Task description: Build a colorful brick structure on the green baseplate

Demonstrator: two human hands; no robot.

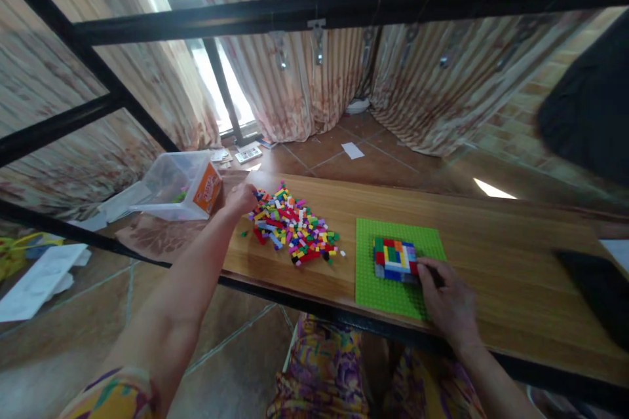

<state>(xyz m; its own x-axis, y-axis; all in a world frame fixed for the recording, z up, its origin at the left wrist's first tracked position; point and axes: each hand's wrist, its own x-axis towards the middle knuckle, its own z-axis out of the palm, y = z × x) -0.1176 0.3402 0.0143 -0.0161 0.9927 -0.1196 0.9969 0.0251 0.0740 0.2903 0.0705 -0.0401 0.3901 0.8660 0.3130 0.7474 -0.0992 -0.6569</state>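
Note:
My left hand (240,198) reaches to the left edge of a loose pile of small coloured toy bricks (299,226). Its fingers are curled together at the bricks, and whatever they hold is hidden. On a green baseplate (368,294) stands a low rectangular build of toy bricks (396,258), in red, blue, green, yellow and white. My right hand (448,298) pinches the right side of this build between thumb and fingers, over the plate's right part.
A clear plastic box (184,209) with an orange label stands left of the pile. Dark metal bars (344,10) with hanging clips cross above the wooden tabletop (501,255). A dark flat object (592,291) lies at the right end. Papers lie on the floor.

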